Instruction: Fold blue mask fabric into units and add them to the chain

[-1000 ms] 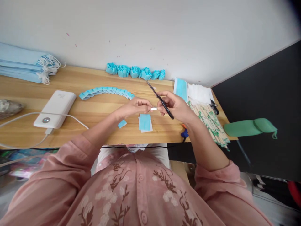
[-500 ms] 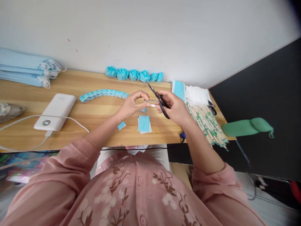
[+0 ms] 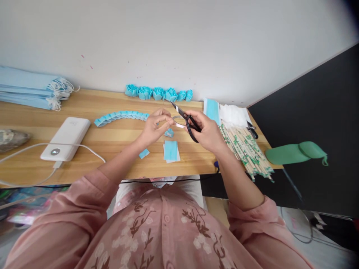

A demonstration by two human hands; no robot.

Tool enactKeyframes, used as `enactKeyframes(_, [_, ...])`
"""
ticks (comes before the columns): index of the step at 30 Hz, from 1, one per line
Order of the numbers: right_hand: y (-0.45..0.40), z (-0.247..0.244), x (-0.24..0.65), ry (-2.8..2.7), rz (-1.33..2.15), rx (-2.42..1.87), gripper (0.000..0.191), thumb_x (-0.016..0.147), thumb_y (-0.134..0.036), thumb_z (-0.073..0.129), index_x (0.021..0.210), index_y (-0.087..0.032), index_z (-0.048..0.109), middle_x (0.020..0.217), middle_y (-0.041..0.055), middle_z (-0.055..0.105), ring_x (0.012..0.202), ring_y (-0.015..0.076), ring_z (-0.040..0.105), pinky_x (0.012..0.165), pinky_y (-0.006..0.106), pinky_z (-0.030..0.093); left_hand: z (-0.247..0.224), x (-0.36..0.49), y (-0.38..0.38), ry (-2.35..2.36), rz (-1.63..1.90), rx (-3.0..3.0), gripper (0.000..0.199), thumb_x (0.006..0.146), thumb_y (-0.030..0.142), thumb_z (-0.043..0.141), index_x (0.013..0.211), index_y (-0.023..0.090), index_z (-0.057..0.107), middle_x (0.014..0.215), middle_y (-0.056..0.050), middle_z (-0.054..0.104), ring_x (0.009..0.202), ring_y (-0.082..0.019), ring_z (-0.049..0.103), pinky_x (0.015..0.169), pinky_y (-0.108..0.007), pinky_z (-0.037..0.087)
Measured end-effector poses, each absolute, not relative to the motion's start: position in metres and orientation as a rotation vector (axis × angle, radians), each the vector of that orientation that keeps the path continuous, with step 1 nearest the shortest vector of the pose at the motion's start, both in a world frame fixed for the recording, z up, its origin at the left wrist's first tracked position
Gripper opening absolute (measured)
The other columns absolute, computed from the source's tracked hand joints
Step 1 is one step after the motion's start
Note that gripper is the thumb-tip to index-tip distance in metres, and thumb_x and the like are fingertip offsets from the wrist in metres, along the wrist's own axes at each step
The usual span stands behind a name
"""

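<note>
My left hand [image 3: 158,125] is closed, thumb and fingertips pinching the edge of a thin ring [image 3: 176,118] that looks like a narrow roll of tape. A short white strip [image 3: 180,126] runs from it toward my right fingertips. Black-handled scissors [image 3: 193,129] rest in my right hand [image 3: 206,130], blades pointing up and left, away from the strip. Under my hands lie a small folded blue piece [image 3: 169,133] and blue squares over white ones [image 3: 171,150]. Another small blue piece [image 3: 144,153] is near my left forearm.
Blue folded roses [image 3: 145,93] line the wall, with a pleated blue strip [image 3: 120,117] in front. Face masks [image 3: 28,87] and a white power bank [image 3: 66,138] with cable are left. Wrapped chopsticks [image 3: 246,149], white sheets [image 3: 233,115] and a green bottle [image 3: 294,153] are right.
The view has tilted slightly, so the table sits lower in it. My left hand has shifted a little left, and more of the ring and the folded blue piece shows.
</note>
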State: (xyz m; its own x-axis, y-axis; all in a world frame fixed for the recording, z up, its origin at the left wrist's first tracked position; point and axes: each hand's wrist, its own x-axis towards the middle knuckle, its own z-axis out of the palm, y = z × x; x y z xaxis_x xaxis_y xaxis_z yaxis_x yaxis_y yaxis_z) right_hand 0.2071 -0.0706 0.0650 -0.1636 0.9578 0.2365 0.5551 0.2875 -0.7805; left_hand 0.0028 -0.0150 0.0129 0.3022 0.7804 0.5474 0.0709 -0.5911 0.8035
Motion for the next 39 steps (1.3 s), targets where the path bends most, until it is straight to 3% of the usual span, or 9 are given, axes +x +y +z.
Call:
enactKeyframes(5, [-0.072,0.067,0.202,-1.903,0.593,-1.398,0.040,0.086,-0.026,0.063,0.126,-0.027,0.064,0.110,0.0030,0.073,0.101,0.0214,0.069,0.093,0.036,0.052,0.012,0.004,-0.017,0.760,1.320,1.906,0.032,0.090,0.048,0.064,0.077,0.021,0.072,0.085,-0.006,0.068,0.086,-0.021,0.062,0.085,-0.038,0.048])
enactKeyframes(10, [-0.072,0.065,0.198,-1.950,0.481,-1.428,0.041,0.086,-0.023,0.061,0.126,-0.027,0.065,0.103,0.0025,0.073,0.093,0.0206,0.068,0.085,0.034,0.052,0.010,0.005,-0.015,0.760,1.340,1.916,0.020,0.085,0.037,0.072,0.075,0.020,0.070,0.084,-0.005,0.069,0.085,-0.020,0.063,0.083,-0.036,0.047])
enactKeyframes(17, [-0.070,0.065,0.191,-1.966,0.443,-1.409,0.040,0.087,-0.021,0.059,0.126,-0.028,0.065,0.102,0.0025,0.073,0.092,0.0209,0.068,0.085,0.034,0.053,0.012,0.004,-0.013,0.811,1.340,1.967,0.013,0.082,0.029,0.071,0.074,0.019,0.067,0.092,-0.006,0.070,0.092,-0.021,0.064,0.086,-0.036,0.048])
enactKeyframes(26, [-0.071,0.066,0.191,-1.805,0.503,-1.379,0.036,0.088,-0.030,0.063,0.124,-0.029,0.063,0.111,0.0039,0.070,0.106,0.0243,0.067,0.094,0.040,0.053,0.005,0.006,-0.012,0.620,1.197,1.488,0.025,0.079,0.039,0.076,0.076,0.018,0.064,0.091,-0.004,0.066,0.081,-0.014,0.063,0.078,-0.030,0.054])
enactKeyframes(29, [-0.080,0.068,0.198,-1.570,0.627,-1.314,0.042,0.086,-0.043,0.068,0.125,-0.031,0.058,0.105,0.0048,0.068,0.102,0.0246,0.067,0.090,0.042,0.057,0.001,0.006,-0.008,0.645,1.219,1.204,0.029,0.076,0.043,0.080,0.077,0.018,0.064,0.089,-0.002,0.065,0.083,-0.013,0.064,0.086,-0.034,0.057])
enactKeyframes(34, [-0.106,0.056,0.206,-1.252,1.199,-1.132,0.047,0.082,-0.061,0.070,0.116,-0.031,0.059,0.074,-0.0022,0.057,0.065,0.0158,0.061,0.069,0.035,0.061,-0.006,0.006,-0.001,0.668,1.247,1.023,0.029,0.079,0.041,0.077,0.076,0.018,0.061,0.084,-0.002,0.067,0.093,-0.016,0.070,0.099,-0.040,0.056])
enactKeyframes(39, [-0.121,0.038,0.194,-1.091,1.542,-0.996,0.050,0.081,-0.061,0.072,0.114,-0.026,0.060,0.070,-0.0046,0.053,0.061,0.0128,0.059,0.064,0.031,0.059,-0.002,0.009,-0.004,0.652,1.236,0.793,0.015,0.080,0.025,0.078,0.077,0.016,0.066,0.082,-0.002,0.070,0.092,-0.015,0.071,0.105,-0.039,0.053])
